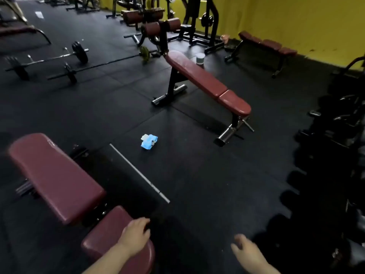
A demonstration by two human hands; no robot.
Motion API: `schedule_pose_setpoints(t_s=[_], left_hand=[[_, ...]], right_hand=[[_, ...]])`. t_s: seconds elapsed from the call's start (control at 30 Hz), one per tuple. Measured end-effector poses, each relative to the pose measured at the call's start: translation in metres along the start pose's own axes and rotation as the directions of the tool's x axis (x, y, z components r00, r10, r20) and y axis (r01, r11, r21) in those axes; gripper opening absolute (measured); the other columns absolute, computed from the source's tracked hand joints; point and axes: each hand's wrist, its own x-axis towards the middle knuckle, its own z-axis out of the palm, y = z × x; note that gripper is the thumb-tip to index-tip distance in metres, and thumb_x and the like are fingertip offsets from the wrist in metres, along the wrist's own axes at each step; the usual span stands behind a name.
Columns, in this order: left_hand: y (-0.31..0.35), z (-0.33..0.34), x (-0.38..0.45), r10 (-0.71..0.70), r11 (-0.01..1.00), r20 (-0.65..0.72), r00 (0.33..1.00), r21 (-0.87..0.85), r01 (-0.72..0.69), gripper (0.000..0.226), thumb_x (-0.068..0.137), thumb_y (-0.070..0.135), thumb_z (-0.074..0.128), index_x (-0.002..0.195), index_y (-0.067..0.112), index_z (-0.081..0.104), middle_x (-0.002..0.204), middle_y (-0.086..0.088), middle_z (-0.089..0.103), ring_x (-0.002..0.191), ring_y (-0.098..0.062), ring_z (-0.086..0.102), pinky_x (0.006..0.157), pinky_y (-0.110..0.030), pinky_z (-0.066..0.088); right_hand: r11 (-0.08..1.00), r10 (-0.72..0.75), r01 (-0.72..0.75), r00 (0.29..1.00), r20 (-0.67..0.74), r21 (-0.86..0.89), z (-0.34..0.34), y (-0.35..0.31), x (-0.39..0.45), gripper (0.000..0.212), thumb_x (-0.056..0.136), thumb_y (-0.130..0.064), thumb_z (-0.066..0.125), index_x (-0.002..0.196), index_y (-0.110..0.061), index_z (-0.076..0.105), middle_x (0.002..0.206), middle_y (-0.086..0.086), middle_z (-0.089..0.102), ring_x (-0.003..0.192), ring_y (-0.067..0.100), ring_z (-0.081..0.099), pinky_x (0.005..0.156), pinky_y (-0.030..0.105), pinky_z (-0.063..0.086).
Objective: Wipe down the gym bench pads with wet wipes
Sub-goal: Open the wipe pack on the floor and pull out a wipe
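Benches with dark red pads stand about on black rubber flooring (197, 175). Nearest, at lower left, is one with a long back pad (55, 177) and a short seat pad (110, 234). The left hand (136, 235) rests on the far end of that seat pad, fingers curled over its edge toward the floor; it holds no cloth that I can see. The right hand (249, 252) hangs in the air above the floor, well apart from the bench, fingers loose and slightly bent, holding nothing.

A blue pack of wet wipes (149, 142) lies on the floor between this bench and the next bench (205, 80), touching neither. A thin metal bar (139, 173) lies on the floor just beside the near bench. Behind the far bench sits a small white tub (200, 58). Barbells (47, 60) rest at upper left, and a yellow wall (286, 20) runs along the right.
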Motion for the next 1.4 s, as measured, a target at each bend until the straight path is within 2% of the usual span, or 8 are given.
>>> schedule_pose_setpoints(t_s=[0.03,0.13,0.4,0.63,0.87,1.1,1.23,1.4], left_hand=[[0.002,-0.007,0.018,0.005,1.0,-0.046,0.999,-0.011,-0.005,0.048,0.1,0.036,0.046,0.147,0.025,0.043,0.152,0.004,0.041,0.14,-0.014,0.037,0.112,-0.026,0.028],[0.011,-0.038,0.069,-0.047,0.999,-0.12,0.992,-0.019,0.045,0.05,0.101,0.04,0.045,0.148,0.024,0.042,0.156,0.002,0.037,0.143,-0.017,0.032,0.116,-0.029,0.026],[0.011,-0.132,0.222,-0.134,0.988,-0.131,0.982,-0.095,0.122,0.053,0.101,0.039,0.042,0.15,0.019,0.037,0.157,-0.003,0.035,0.145,-0.025,0.029,0.118,-0.038,0.024],[0.02,-0.189,0.316,-0.182,0.974,-0.091,0.979,-0.15,0.167,0.054,0.101,0.036,0.041,0.151,0.02,0.033,0.158,-0.002,0.033,0.146,-0.024,0.026,0.119,-0.042,0.023],[0.016,-0.21,0.416,-0.314,0.929,-0.066,0.947,-0.228,0.292,0.056,0.102,0.035,0.042,0.154,0.02,0.029,0.16,-0.002,0.029,0.147,-0.023,0.024,0.12,-0.039,0.022],[0.032,-0.228,0.509,-0.568,0.75,0.004,0.823,-0.41,0.52,0.058,0.1,0.036,0.045,0.154,0.019,0.029,0.159,-0.003,0.031,0.146,-0.025,0.027,0.119,-0.039,0.025],[0.03,-0.253,0.568,-0.581,0.713,0.008,0.814,-0.479,0.513,0.058,0.099,0.035,0.046,0.153,0.019,0.031,0.159,-0.004,0.031,0.146,-0.025,0.026,0.119,-0.04,0.023],[-0.011,-0.272,0.646,-0.614,0.668,0.048,0.788,-0.5,0.551,0.059,0.099,0.036,0.047,0.153,0.02,0.03,0.159,-0.004,0.031,0.147,-0.025,0.026,0.119,-0.041,0.024]], right_hand=[[0.998,-0.056,0.057,0.998,-0.037,0.011,-0.013,-0.02,0.021,0.043,0.092,-0.042,0.055,0.129,-0.02,0.052,0.124,0.0,0.062,0.115,0.015,0.057,0.095,0.023,0.042],[0.993,-0.116,0.115,0.993,-0.023,-0.024,-0.053,-0.072,0.068,0.048,0.095,-0.044,0.05,0.138,-0.022,0.044,0.133,-0.001,0.055,0.124,0.02,0.048,0.1,0.031,0.042],[0.956,-0.26,0.247,0.964,-0.061,-0.159,-0.143,-0.219,0.212,0.055,0.097,-0.045,0.044,0.145,-0.021,0.037,0.142,0.003,0.048,0.133,0.027,0.038,0.107,0.039,0.036],[0.942,-0.293,0.293,0.956,0.028,-0.164,-0.18,-0.3,0.321,0.056,0.094,-0.046,0.046,0.145,-0.023,0.035,0.14,0.0,0.049,0.132,0.025,0.037,0.101,0.039,0.039],[0.898,-0.359,0.383,0.922,0.144,-0.216,-0.217,-0.37,0.461,0.057,0.096,-0.048,0.044,0.145,-0.021,0.034,0.141,0.002,0.047,0.134,0.026,0.035,0.105,0.04,0.035],[0.832,-0.422,0.486,0.868,0.262,-0.269,-0.267,-0.436,0.59,0.056,0.096,-0.046,0.046,0.145,-0.019,0.035,0.142,0.001,0.047,0.134,0.024,0.035,0.109,0.039,0.034],[0.791,-0.425,0.511,0.854,0.3,-0.335,-0.289,-0.483,0.655,0.057,0.096,-0.045,0.046,0.145,-0.019,0.034,0.141,0.002,0.047,0.134,0.025,0.036,0.108,0.04,0.036],[0.76,-0.431,0.534,0.841,0.328,-0.37,-0.283,-0.55,0.739,0.055,0.096,-0.044,0.047,0.144,-0.02,0.035,0.14,0.001,0.047,0.133,0.024,0.036,0.108,0.04,0.036]])
